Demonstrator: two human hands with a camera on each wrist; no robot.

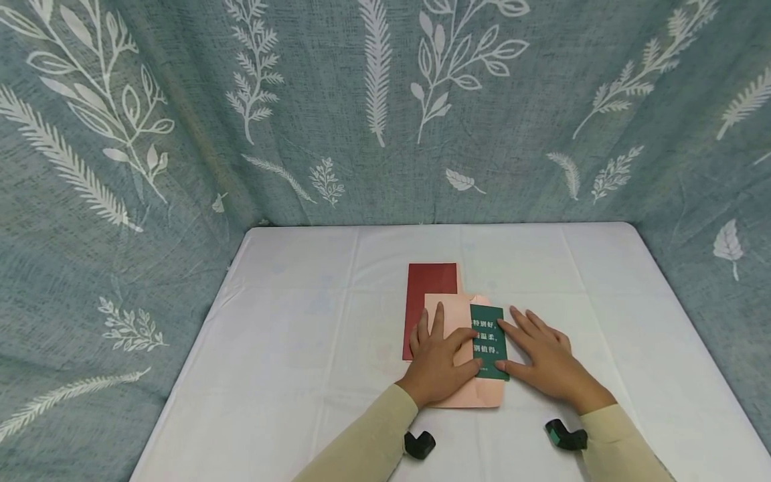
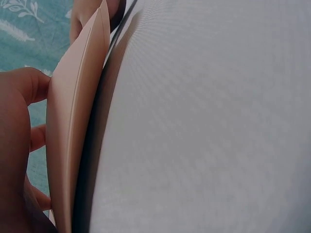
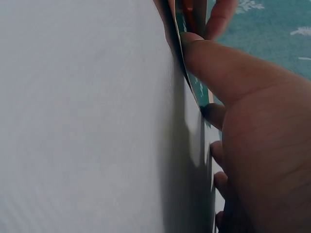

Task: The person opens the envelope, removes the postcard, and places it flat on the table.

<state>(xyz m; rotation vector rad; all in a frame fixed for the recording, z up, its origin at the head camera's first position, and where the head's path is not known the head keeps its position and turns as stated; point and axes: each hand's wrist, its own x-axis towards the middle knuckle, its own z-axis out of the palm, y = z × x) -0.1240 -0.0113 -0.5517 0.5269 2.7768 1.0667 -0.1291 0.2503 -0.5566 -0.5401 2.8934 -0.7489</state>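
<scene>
A pale pink envelope (image 1: 447,308) lies on the table, partly over a dark red envelope (image 1: 431,278). From its right side sticks out a green card (image 1: 489,335) with white writing; the card's left part is hidden under the pink paper. My left hand (image 1: 435,361) rests on the envelope with fingers spread, thumb and index near the opening. With thumb and index fingertips, my right hand (image 1: 545,361) touches the card's right edge. In the left wrist view the pink paper (image 2: 73,97) bulges up from the table. The right wrist view shows my thumb (image 3: 218,68) against the card (image 3: 197,85).
A white cloth (image 1: 301,321) covers the table. Green-grey curtains (image 1: 319,100) with white leaf patterns hang behind it and along both sides. Small black devices sit by the left wrist (image 1: 419,444) and the right wrist (image 1: 566,436).
</scene>
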